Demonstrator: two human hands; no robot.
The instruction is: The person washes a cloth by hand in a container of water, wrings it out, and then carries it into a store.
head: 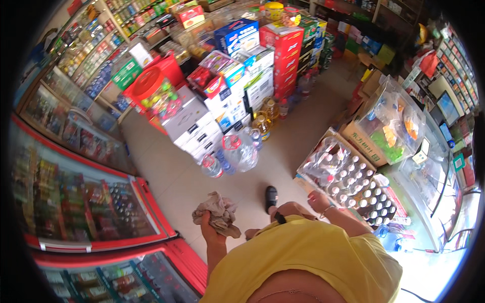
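Note:
My left hand [213,234] grips a crumpled greyish-brown cloth [217,212], held out over the tiled floor. On the other side of my body, my right hand [320,203] hangs low beside a cardboard box of white-capped bottles [349,178]. Its fingers look curled, but blur hides whether they are fully closed; no object shows in it. Whether that hand touches the box cannot be told. My black shoe [271,197] is on the floor between the two hands.
Red-framed glass-door coolers [153,212] stand at left. Ahead are stacked cartons [201,128], a red-lidded candy jar [157,89], large empty plastic bottles [239,151] and oil jugs [261,123] on the floor. A glass counter [420,189] lines the right; an aisle [314,102] runs between.

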